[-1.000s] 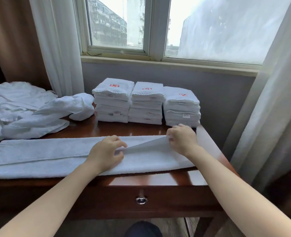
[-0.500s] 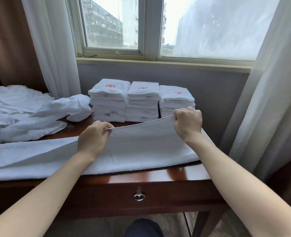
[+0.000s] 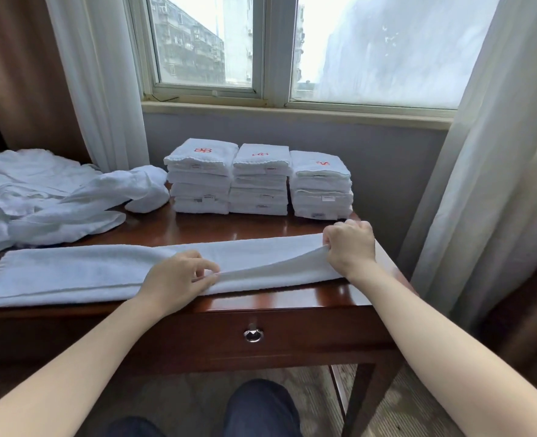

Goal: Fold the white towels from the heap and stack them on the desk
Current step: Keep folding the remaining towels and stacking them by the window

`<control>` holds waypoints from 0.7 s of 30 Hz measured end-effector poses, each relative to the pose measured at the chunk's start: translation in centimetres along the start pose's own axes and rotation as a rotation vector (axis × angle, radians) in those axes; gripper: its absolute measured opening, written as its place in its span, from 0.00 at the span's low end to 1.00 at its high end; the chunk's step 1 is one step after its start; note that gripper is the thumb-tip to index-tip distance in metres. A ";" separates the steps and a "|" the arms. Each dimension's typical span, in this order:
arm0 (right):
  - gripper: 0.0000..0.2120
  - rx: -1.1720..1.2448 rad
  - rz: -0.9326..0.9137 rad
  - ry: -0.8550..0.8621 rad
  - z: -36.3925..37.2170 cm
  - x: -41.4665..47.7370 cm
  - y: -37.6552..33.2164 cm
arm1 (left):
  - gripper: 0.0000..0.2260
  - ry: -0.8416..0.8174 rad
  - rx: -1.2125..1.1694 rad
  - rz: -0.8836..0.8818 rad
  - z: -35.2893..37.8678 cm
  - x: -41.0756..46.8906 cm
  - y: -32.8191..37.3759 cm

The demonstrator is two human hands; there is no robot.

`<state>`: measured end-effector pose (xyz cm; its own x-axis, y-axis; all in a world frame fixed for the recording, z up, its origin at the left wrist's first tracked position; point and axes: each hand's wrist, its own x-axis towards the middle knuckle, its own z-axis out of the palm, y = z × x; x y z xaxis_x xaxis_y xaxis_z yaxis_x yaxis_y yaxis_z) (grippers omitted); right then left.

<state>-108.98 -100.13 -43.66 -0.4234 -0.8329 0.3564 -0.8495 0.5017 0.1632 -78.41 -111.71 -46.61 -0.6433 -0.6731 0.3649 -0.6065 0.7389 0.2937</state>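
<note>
A: Currently towel (image 3: 71,272) is laid along desk (image 3: 292,298) front edge; upper layer is pinched mid-length by left hand (image 3: 175,280), at right end by right hand (image 3: 351,247).
B: Lengthwise fold judged in progress. Edges to be aligned, then crosswise folds. Stacks (image 3: 261,181) behind, heap (image 3: 40,197) far left.

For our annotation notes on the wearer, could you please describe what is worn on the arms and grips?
Both forearms are bare, with no sleeves in view. The left grip and right grip wear no gloves, and no ring, watch or bracelet shows.
</note>
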 end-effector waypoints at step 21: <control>0.30 0.427 -0.092 -0.317 4.3 -1.0 -4.3 | 0.25 -0.338 0.273 -0.009 6.3 5.2 5.0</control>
<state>-106.23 -102.48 -48.68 -0.3594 -0.9318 0.0519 -0.9120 0.3389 -0.2310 -87.79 -111.72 -48.80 -0.7267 -0.6858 0.0400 -0.6849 0.7278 0.0347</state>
